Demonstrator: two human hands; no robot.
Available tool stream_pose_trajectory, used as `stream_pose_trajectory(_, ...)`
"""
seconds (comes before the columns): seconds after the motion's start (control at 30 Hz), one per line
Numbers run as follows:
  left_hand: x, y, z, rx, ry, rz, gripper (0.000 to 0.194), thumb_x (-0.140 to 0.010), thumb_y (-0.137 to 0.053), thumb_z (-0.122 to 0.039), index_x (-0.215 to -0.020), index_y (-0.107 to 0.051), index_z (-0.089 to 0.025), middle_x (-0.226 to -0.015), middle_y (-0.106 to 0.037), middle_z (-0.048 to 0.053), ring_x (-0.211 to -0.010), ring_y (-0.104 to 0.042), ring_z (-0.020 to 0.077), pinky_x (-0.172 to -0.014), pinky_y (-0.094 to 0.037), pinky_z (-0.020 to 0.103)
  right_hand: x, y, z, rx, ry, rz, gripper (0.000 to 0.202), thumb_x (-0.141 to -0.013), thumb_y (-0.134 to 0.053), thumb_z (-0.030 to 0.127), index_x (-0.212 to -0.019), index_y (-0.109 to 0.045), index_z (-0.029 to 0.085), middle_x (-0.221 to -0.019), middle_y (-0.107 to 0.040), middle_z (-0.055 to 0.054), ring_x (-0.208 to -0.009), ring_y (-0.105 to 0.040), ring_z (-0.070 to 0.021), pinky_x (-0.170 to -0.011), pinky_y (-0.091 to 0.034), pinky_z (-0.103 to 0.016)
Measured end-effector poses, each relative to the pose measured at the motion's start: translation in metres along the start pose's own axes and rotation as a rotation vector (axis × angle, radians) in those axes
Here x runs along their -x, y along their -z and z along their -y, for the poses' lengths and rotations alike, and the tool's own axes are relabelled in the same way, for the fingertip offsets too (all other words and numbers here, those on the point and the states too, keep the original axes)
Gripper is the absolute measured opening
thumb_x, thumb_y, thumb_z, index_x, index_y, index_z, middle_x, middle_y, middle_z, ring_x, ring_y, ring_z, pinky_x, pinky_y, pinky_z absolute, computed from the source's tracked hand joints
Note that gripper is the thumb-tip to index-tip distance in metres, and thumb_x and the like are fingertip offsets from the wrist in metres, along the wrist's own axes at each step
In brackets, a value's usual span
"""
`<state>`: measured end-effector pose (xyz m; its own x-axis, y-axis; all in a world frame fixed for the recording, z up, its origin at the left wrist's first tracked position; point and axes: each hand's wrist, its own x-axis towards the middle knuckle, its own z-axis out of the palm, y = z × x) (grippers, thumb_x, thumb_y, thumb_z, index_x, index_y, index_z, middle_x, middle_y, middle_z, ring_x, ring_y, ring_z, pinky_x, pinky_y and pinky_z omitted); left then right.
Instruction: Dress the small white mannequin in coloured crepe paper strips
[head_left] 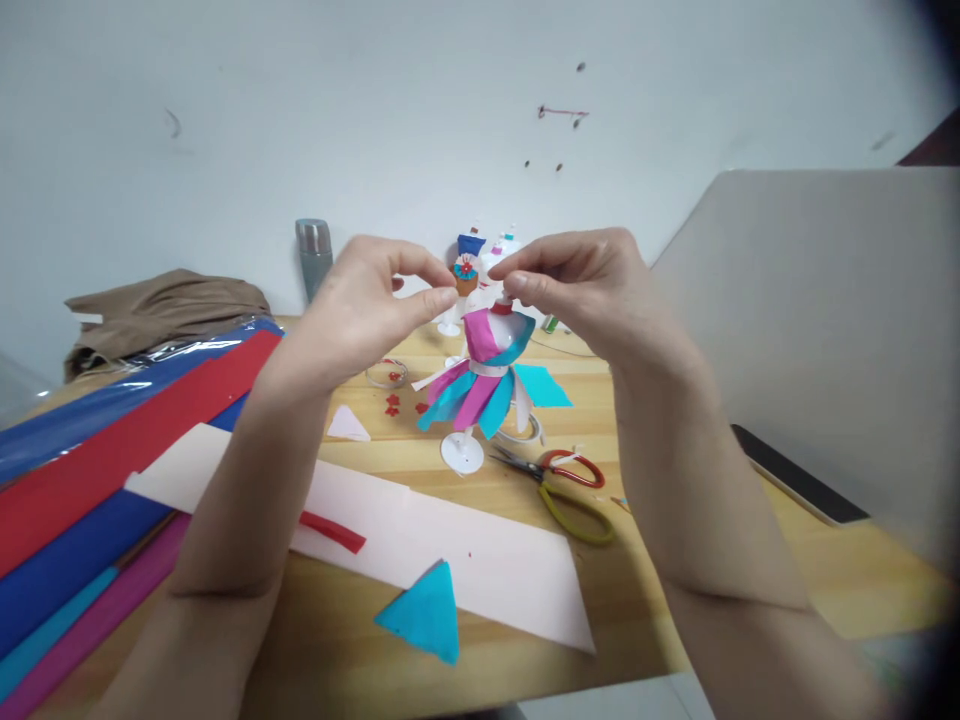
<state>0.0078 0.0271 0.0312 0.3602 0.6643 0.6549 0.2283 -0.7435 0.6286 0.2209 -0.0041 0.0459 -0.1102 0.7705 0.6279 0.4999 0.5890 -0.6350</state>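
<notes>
A small dress form (487,375) stands on a round white base, dressed in pink, teal and white paper strips. At its upper left is my left hand (390,300), thumb and forefinger pinched; what they hold, if anything, is too small to make out. My right hand (574,285) pinches at the form's top, by the red neck band (502,307), and its fingertips partly hide what is there. Behind the fingers stand more small forms, one with a blue top (470,245) and a red and teal flower (465,267).
Scissors (541,470) and a tape roll (525,428) lie right of the base. Pale paper (450,550), a teal triangle (426,612) and red strip (334,531) lie in front. Coloured rolls (97,450) are left, a flask (314,255) behind, a grey panel (825,330) right.
</notes>
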Motion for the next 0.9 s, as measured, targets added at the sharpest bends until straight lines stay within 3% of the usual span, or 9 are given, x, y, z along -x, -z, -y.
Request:
stream_pose_trajectory(0.2,-0.005,-0.013,0.01,-0.036,0.013,0.066,0.018,-0.081,-0.064,-0.035,-0.078,-0.079,-0.024,-0.091,-0.079,-0.001,-0.104,-0.073,0.0268,-0.104,-0.054,0.049,0.013,-0.001,-0.009,0.039,0.023,-0.127,0.016,-0.078,-0.08,0.04,-0.075,-0.074,0.025,-0.071,-0.072,-0.003,-0.068,-0.068,-0.0204,-0.064,-0.056,-0.036)
stream_pose_trajectory(0.5,-0.004,-0.011,0.004,-0.043,-0.006,0.057,0.015,-0.082,-0.064,-0.028,-0.076,-0.077,-0.022,-0.09,-0.08,-0.001,-0.098,-0.073,0.0251,-0.097,-0.055,0.04,0.014,-0.008,-0.009,0.053,0.041,-0.161,0.013,-0.08,-0.077,0.034,-0.071,-0.073,0.026,-0.073,-0.074,-0.003,-0.068,-0.069,-0.0206,-0.064,-0.057,-0.037)
stream_pose_trajectory(0.63,-0.002,-0.009,-0.001,-0.025,-0.006,0.006,0.016,-0.085,-0.064,-0.025,-0.071,-0.071,-0.021,-0.093,-0.08,0.004,-0.096,-0.073,0.025,-0.094,-0.054,0.039,0.013,-0.016,-0.007,0.024,0.07,-0.212,0.012,-0.079,-0.073,0.022,-0.068,-0.071,0.024,-0.065,-0.072,0.0,-0.061,-0.066,-0.0184,-0.057,-0.05,-0.034)
stream_pose_trajectory(0.77,-0.002,-0.006,-0.001,-0.081,-0.093,-0.084,0.028,-0.093,-0.059,-0.03,-0.065,-0.063,-0.024,-0.084,-0.076,0.003,-0.089,-0.071,0.0235,-0.084,-0.054,0.038,0.012,-0.024,-0.001,0.072,0.07,-0.286,0.02,-0.073,-0.067,0.006,-0.062,-0.068,0.022,-0.059,-0.07,0.001,-0.054,-0.061,-0.0148,-0.053,-0.044,-0.031)
stream_pose_trajectory(0.9,-0.008,-0.003,0.005,-0.035,-0.205,-0.215,0.037,-0.098,-0.058,-0.034,-0.065,-0.069,-0.022,-0.064,-0.061,0.003,-0.078,-0.067,0.0217,-0.075,-0.052,0.037,0.013,-0.028,0.004,0.162,0.09,-0.335,0.022,-0.074,-0.069,0.007,-0.059,-0.065,0.023,-0.059,-0.067,0.0,-0.054,-0.058,-0.0149,-0.054,-0.041,-0.033)
